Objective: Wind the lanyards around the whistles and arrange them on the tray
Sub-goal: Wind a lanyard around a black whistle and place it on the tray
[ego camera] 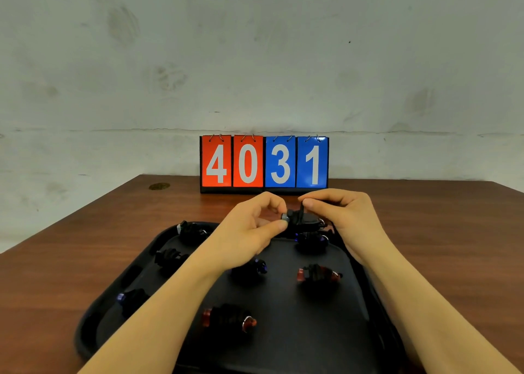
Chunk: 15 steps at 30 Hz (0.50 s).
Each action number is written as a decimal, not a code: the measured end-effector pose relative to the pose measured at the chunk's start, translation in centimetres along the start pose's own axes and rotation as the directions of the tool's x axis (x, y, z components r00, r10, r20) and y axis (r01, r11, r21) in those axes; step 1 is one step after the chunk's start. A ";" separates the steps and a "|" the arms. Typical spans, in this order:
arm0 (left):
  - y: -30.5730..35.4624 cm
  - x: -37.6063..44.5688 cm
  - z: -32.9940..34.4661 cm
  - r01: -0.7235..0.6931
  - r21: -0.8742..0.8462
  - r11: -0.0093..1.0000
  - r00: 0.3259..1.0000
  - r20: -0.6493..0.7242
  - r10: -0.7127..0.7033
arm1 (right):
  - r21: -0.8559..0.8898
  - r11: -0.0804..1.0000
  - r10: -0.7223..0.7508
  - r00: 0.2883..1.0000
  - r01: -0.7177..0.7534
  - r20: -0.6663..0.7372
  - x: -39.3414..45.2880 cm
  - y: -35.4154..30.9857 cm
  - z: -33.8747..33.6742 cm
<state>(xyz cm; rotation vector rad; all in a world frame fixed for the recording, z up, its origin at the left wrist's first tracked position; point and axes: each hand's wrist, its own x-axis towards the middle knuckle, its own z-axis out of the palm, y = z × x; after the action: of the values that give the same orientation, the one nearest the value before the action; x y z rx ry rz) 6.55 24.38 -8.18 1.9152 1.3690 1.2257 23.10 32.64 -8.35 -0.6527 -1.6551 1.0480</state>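
Our left hand point(252, 229) pinches the silver end of a whistle point(297, 217) between thumb and forefinger, raised above the far edge of the black tray point(312, 331). Our right hand point(348, 220) pinches its black lanyard point(302, 208) just above it. We count 7 wound whistles lying on the tray, including a red one point(229, 318) near the front edge.

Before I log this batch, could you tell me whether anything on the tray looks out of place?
Nothing stands out. The wound whistles lie apart on the black tray, and both hands hold one more whistle above its far edge.
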 end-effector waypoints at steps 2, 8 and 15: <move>0.2 0.0 0.0 -0.018 -0.043 0.999 1.000 -0.007 0.018 | 0.039 0.999 0.031 0.999 -0.031 0.010 0.1 0.0 -0.2; 0.2 0.2 -0.2 -0.030 -0.217 0.976 0.991 -0.134 0.000 | -0.084 0.996 -0.005 0.993 0.015 0.121 -0.3 0.2 0.5; -0.5 0.7 -0.1 0.029 -0.222 0.975 0.954 -0.285 -0.094 | -0.313 0.943 -0.028 0.963 0.114 0.267 -0.7 0.0 1.0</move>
<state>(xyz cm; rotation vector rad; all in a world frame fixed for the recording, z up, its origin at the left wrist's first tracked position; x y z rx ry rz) 6.29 25.20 -8.21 1.5757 1.3626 1.6072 22.36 31.79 -8.78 -0.6832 -2.0947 0.8392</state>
